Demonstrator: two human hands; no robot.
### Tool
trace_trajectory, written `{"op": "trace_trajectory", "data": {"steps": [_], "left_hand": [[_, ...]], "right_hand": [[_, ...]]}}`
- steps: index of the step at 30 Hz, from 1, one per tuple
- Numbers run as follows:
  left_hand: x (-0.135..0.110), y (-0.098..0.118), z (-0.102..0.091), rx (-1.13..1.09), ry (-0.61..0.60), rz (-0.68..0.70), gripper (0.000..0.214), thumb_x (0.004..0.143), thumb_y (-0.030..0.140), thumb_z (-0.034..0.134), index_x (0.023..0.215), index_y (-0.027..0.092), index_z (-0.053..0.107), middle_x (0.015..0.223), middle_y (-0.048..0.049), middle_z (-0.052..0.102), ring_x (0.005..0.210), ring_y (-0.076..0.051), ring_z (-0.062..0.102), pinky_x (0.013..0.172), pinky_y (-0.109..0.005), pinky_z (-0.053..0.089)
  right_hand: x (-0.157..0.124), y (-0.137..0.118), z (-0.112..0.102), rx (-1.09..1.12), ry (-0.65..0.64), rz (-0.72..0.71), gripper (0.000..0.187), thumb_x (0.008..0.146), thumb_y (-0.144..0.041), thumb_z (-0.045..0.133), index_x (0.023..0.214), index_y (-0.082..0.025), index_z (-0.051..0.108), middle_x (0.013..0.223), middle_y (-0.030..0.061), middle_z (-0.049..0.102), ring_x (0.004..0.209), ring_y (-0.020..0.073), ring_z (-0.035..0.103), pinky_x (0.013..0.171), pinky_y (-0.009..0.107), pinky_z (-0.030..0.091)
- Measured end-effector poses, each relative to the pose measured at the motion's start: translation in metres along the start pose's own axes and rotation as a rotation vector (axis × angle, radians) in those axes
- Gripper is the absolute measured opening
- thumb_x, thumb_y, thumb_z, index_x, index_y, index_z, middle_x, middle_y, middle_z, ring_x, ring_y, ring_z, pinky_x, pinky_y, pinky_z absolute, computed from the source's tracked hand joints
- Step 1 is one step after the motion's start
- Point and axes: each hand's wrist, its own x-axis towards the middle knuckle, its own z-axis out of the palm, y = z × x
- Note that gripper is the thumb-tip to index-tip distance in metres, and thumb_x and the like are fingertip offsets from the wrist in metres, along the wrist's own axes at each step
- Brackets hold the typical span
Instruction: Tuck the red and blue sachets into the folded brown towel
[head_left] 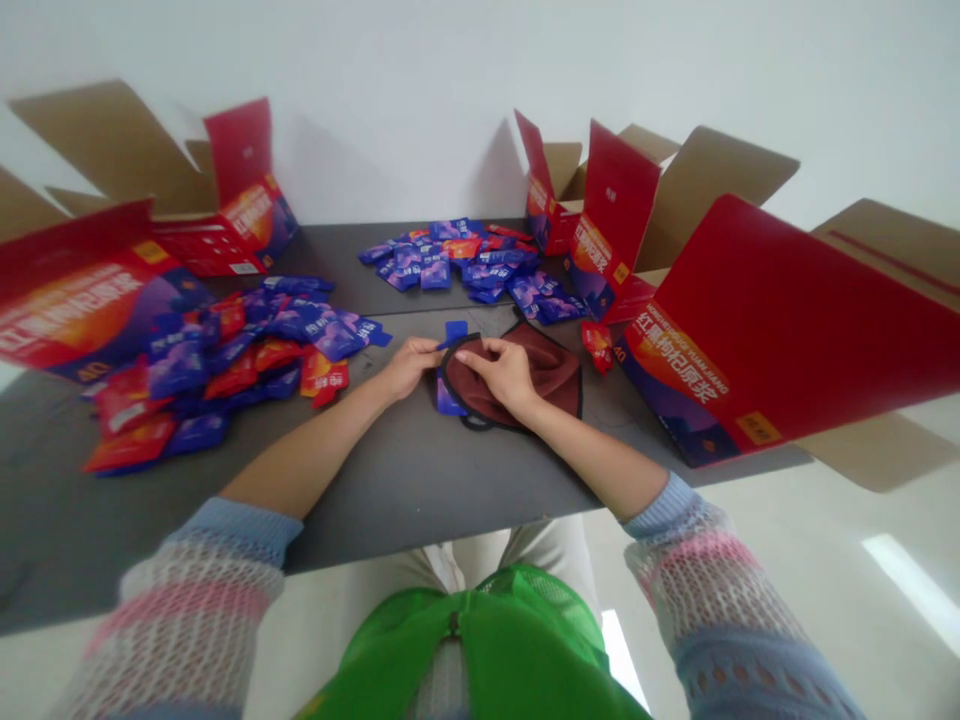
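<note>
A brown cloth piece with black edging and a thin loop, resembling a face mask [559, 365], lies on the grey table in front of me. My right hand [510, 375] is closed on its upper edge, the thumb on the inner side. At its left edge, my left hand [411, 367] is pinched shut; whether a sachet is in that pinch too, I cannot tell. A blue sachet [451, 398] shows partly from under the mask's left side, and a piece of blue packaging [456, 329] shows just above the left fingertips.
A heap of blue and red sachets [247, 345] lies left, another heap [450, 258] at the back. One red sachet [598, 345] sits right of the mask. Open red cartons stand left [251, 215] and right [757, 330]. The table's front edge [450, 540] runs before my lap.
</note>
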Motion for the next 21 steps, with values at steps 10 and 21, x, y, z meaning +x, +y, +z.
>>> {"op": "trace_trajectory", "data": {"steps": [10,21], "left_hand": [[0.008,-0.014,0.002,-0.044,0.291,0.151,0.033,0.06,0.044,0.086,0.075,0.015,0.078,0.073,-0.0022,0.073,0.066,-0.015,0.061,0.068,-0.028,0.047],[0.014,-0.006,-0.009,-0.2,0.165,0.056,0.033,0.059,0.04,0.089,0.07,0.012,0.075,0.068,-0.0053,0.071,0.06,-0.015,0.061,0.065,-0.029,0.047]], "right_hand": [[-0.008,-0.002,0.007,-0.482,-0.146,0.028,0.041,0.073,-0.06,0.073,0.075,-0.02,0.065,0.072,0.0016,0.067,0.067,0.0186,0.061,0.059,0.028,0.036],[-0.007,-0.007,0.004,-0.578,-0.173,-0.048,0.052,0.076,-0.065,0.068,0.055,-0.02,0.052,0.055,-0.0027,0.053,0.054,0.0122,0.045,0.054,0.027,0.023]]}}
